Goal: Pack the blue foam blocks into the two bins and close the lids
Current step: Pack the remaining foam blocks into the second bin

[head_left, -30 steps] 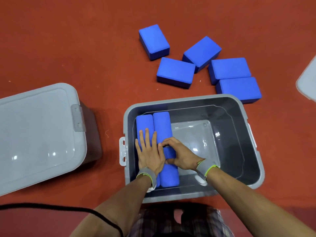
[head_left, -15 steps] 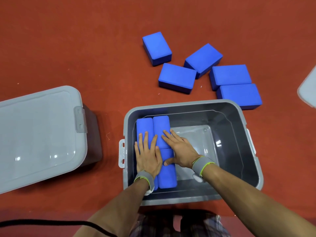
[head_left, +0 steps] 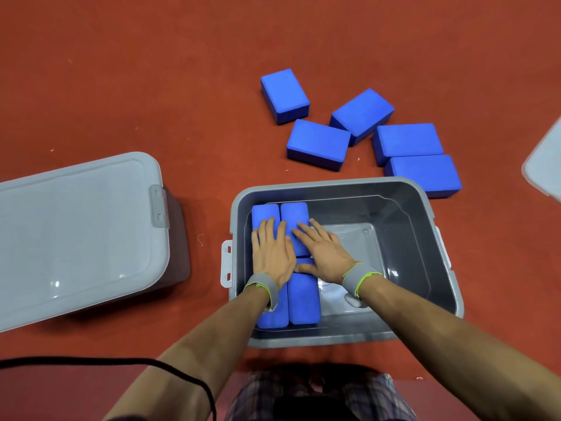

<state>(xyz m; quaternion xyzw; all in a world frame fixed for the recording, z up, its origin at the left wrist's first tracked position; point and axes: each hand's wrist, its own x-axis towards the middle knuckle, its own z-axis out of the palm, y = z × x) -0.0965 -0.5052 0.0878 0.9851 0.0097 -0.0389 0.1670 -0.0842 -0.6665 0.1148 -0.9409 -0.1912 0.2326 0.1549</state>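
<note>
Inside the open grey bin [head_left: 425, 238], against its left wall: blue foam blocks standing on edge in two rows, four visible, namely far-left block [head_left: 264, 212], far-right block [head_left: 294, 214], near-left block [head_left: 274, 314] and near-right block [head_left: 303, 299]. My left hand [head_left: 273, 253] lies flat on the left row, fingers straight and spread, gripping nothing. My right hand [head_left: 324, 253] lies flat across the right row, fingers extended toward the far-right block, thumb on the near-right block, likewise gripping nothing. Both wrists carry grey bands with green trim. Rest of the bin floor shows bare, glossy plastic.

On the red floor [head_left: 151, 86] beyond the bin: five loose blue foam blocks [head_left: 318, 144] in a cluster, the nearest one just beside the bin's far-right corner.

Left of the open bin: second bin, lid on [head_left: 76, 232], latch [head_left: 159, 206] facing the open bin.

Right edge of view: part of a pale lid [head_left: 546, 165] on the floor.

Bottom left: black cable [head_left: 91, 360] crossing my left forearm.
</note>
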